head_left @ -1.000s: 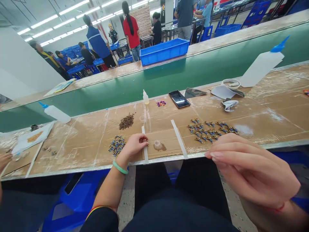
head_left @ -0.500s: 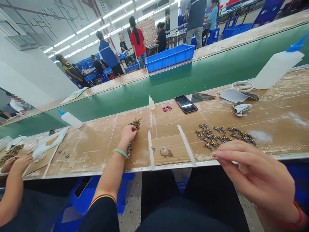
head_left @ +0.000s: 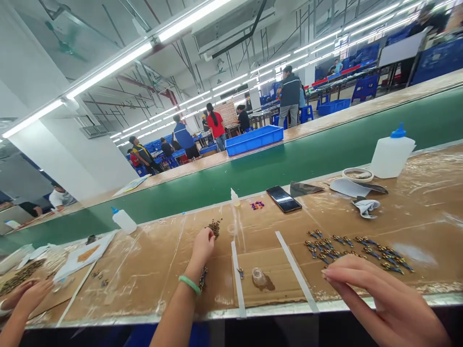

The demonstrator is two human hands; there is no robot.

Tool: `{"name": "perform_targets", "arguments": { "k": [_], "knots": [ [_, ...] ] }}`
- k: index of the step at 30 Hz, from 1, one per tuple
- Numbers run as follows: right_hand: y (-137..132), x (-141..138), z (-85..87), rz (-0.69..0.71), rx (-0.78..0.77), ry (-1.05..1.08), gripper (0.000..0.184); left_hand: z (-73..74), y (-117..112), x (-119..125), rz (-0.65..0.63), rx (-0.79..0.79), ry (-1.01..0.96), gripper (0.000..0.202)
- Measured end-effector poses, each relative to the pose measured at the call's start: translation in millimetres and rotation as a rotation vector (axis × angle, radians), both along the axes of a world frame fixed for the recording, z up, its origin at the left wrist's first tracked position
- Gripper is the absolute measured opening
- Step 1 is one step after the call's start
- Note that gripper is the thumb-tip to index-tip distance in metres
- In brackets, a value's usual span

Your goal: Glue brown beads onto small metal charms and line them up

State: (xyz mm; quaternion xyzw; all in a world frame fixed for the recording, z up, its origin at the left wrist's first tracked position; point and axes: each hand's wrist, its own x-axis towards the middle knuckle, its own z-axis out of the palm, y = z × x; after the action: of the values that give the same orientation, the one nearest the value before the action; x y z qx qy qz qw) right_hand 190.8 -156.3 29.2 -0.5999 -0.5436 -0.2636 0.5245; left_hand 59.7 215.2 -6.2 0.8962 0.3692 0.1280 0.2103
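Well, the left hand (head_left: 202, 246) sits curled at seven o'clock from the brown beads (head_left: 214, 229), any hold hidden, while the right hand (head_left: 376, 294) lies open, empty, below the blue parts (head_left: 356, 248).

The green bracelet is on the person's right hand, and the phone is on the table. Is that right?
Not quite. The head view shows the green bracelet on the left hand, not the right hand. The phone is on the table, just as you said.
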Motion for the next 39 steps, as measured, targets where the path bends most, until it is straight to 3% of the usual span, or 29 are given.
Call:
{"name": "perform_targets", "arguments": {
  "k": [2,6,15,22,30,34,39],
  "knots": [
    [3.5,-3.1,3.4,0.012,0.006,0.011,0.008,4.8,-10.3,-5.2,-0.042,-0.069,-0.093,0.013],
    [11.8,-12.6,10.8,0.056,0.019,0.053,0.010,15.6,-43.5,-14.2,-0.162,-0.225,-0.276,0.012],
    [31.1,-34.9,1.3,0.213,-0.021,0.141,0.012,35.0,-122.3,-27.6,-0.354,-0.527,-0.437,0.030],
    [52.5,-56.7,-9.2,0.268,-0.046,0.226,0.010,36.3,-177.3,-34.4,-0.436,-0.878,-0.578,0.047],
    [57.7,-60.1,-10.8,0.269,0.005,0.318,0.012,21.4,-193.2,-24.7,-0.282,-1.024,-0.748,0.054],
    [58.9,-52.1,-20.3,0.301,-0.004,0.376,0.013,13.8,-199.5,-16.0,-0.177,-1.186,-0.846,0.052],
    [60.2,-41.0,-27.8,0.303,-0.015,0.374,0.014,16.9,-209.7,-10.1,-0.036,-1.461,-0.901,0.049]
  ]
}}
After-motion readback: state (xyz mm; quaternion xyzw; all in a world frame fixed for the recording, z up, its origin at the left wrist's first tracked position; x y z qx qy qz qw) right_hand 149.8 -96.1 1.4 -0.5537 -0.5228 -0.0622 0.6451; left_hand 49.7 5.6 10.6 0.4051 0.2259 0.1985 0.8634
